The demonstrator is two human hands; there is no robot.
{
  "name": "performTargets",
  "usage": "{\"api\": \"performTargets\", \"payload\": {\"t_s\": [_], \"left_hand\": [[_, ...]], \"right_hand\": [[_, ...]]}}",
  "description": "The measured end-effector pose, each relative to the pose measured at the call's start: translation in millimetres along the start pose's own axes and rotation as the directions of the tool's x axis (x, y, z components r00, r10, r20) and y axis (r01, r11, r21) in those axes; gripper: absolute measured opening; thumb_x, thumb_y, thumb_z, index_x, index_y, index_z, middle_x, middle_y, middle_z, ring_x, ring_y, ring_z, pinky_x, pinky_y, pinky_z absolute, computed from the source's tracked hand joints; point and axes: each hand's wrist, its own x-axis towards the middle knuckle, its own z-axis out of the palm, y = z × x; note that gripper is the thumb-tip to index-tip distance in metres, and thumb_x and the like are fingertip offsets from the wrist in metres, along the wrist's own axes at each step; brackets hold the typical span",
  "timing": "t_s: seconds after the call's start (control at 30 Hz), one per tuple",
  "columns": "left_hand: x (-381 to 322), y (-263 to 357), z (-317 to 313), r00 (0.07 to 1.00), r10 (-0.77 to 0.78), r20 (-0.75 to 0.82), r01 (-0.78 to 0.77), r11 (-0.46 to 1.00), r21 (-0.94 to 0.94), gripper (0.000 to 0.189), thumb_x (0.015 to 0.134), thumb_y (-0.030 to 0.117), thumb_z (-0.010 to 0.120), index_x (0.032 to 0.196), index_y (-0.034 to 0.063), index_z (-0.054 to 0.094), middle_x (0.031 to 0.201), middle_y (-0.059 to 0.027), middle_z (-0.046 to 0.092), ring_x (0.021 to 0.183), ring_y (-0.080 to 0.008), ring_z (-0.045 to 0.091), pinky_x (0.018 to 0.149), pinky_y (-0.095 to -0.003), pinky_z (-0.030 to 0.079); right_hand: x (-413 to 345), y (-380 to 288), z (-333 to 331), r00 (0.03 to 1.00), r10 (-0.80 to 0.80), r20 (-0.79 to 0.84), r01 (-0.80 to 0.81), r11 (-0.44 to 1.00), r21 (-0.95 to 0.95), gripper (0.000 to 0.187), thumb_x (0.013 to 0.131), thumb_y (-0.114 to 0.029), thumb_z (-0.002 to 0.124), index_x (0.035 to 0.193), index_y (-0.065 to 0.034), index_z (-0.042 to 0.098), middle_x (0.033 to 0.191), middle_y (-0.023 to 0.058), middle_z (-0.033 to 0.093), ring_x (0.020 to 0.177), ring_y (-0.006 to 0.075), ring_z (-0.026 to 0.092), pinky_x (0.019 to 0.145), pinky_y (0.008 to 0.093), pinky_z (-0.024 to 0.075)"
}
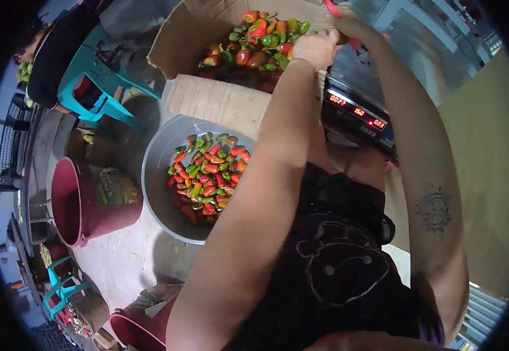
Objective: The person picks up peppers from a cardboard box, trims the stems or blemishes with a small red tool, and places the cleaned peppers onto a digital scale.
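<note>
At the right rim of a cardboard box [219,98], my left hand [316,48] has its fingers curled; what they may hold is hidden. Close beside it, my right hand [349,26] is bent over the same corner, with pink strips [332,8] showing on both sides of it. Red, orange and green peppers [259,39] fill part of the box. Below the box, a wide grey basin [151,210] holds many small red and green peppers [206,171], partly behind my left forearm. A digital scale [355,114] with lit red digits stands beneath my right arm.
Left of the basin, a large pink bucket [101,206] lies tipped on its side; another pink bucket [136,327] is near the lower edge. A person in dark clothes [59,48] is by a teal plastic chair [92,83] at upper left. Another teal chair [59,287] stands lower left.
</note>
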Motion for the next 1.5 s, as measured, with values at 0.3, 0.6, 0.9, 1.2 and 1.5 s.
{"api": "performTargets", "payload": {"t_s": [0.3, 0.6, 0.9, 1.2, 1.5], "left_hand": [[-0.1, 6.5, -5.1, 0.999, 0.032, 0.029, -0.032, 0.999, -0.011, 0.039, 0.084, 0.037, 0.046, 0.112, 0.0092, 0.045, 0.094, -0.0162, 0.060, 0.088, -0.0308, 0.060, 0.070, -0.0433, 0.049], [-0.3, 2.5, 1.9, 1.000, 0.012, -0.014, -0.012, 1.000, 0.006, 0.037, 0.083, 0.036, 0.047, 0.108, 0.0092, 0.047, 0.095, -0.0158, 0.060, 0.088, -0.0309, 0.060, 0.069, -0.0437, 0.048], [-3.3, -8.4, 6.5, 0.999, -0.037, -0.009, 0.037, 0.999, 0.012, 0.034, 0.082, 0.036, 0.049, 0.105, 0.0109, 0.048, 0.094, -0.0140, 0.060, 0.084, -0.0302, 0.060, 0.068, -0.0434, 0.049], [-1.5, -7.8, 6.9, 0.999, -0.035, -0.003, 0.036, 0.998, 0.060, 0.029, 0.080, 0.028, 0.051, 0.103, 0.0103, 0.051, 0.098, -0.0138, 0.059, 0.089, -0.0292, 0.059, 0.070, -0.0403, 0.050], [3.9, 4.9, 13.7, 0.996, 0.056, -0.067, -0.056, 0.998, 0.000, 0.032, 0.078, 0.017, 0.049, 0.109, 0.0080, 0.049, 0.096, -0.0120, 0.061, 0.085, -0.0245, 0.062, 0.069, -0.0371, 0.049]], "right_hand": [[-5.6, 28.0, 0.5, 0.976, 0.218, -0.007, -0.216, 0.972, 0.096, 0.030, 0.084, -0.032, 0.053, 0.087, -0.0029, 0.058, 0.075, 0.0044, 0.059, 0.066, 0.0136, 0.055, 0.061, 0.0299, 0.0462], [-14.4, 0.2, 6.4, 0.949, 0.314, 0.021, -0.315, 0.947, 0.061, 0.044, 0.087, -0.038, 0.045, 0.122, -0.0209, 0.024, 0.062, 0.0115, 0.054, 0.044, 0.0213, 0.050, 0.040, 0.0351, 0.0440], [-9.4, -15.3, 16.4, 0.960, 0.280, 0.012, -0.277, 0.943, 0.185, 0.055, 0.088, -0.031, 0.040, 0.138, -0.0255, 0.016, 0.059, 0.0110, 0.052, 0.037, 0.0191, 0.046, 0.033, 0.0332, 0.0408], [-20.2, -28.7, 0.9, 0.994, 0.052, 0.096, -0.079, 0.952, 0.297, 0.036, 0.085, -0.036, 0.050, 0.108, -0.0091, 0.048, 0.076, 0.0058, 0.060, 0.063, 0.0141, 0.055, 0.056, 0.0287, 0.0458], [8.3, 79.6, 4.6, 0.988, 0.133, -0.083, -0.128, 0.990, 0.061, 0.043, 0.083, -0.042, 0.053, 0.098, -0.0025, 0.061, 0.085, 0.0068, 0.064, 0.077, 0.0145, 0.061, 0.069, 0.0280, 0.0469]]}}
